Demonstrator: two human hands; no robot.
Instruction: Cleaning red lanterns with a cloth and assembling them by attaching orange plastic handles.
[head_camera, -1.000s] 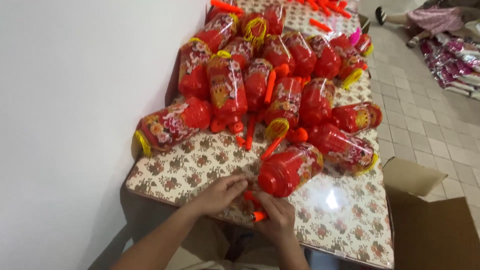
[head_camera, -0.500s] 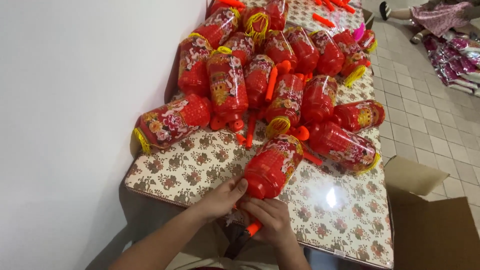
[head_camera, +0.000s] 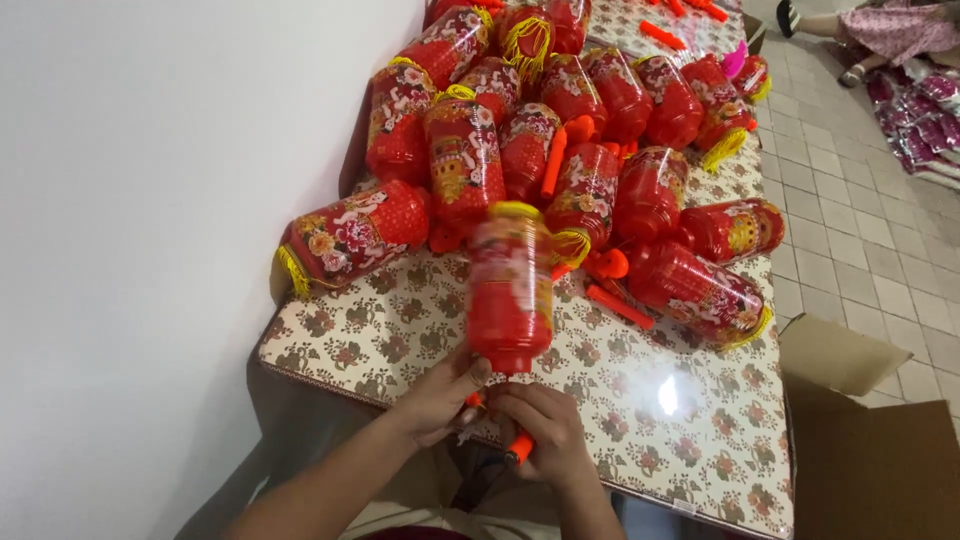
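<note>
Head view: left hand (head_camera: 440, 400) and right hand (head_camera: 545, 430) both grip red lantern (head_camera: 510, 290) upright.

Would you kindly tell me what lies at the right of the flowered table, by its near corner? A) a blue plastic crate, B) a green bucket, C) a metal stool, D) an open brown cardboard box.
D: an open cardboard box, flaps raised, stands on the floor against the table.

The lantern (head_camera: 510, 290) looks like glossy red plastic with a yellow thread tassel; the tablecloth (head_camera: 640, 400) at 5 o'clock is shiny, smooth vinyl; the box (head_camera: 880, 460) matt cardboard.
</note>
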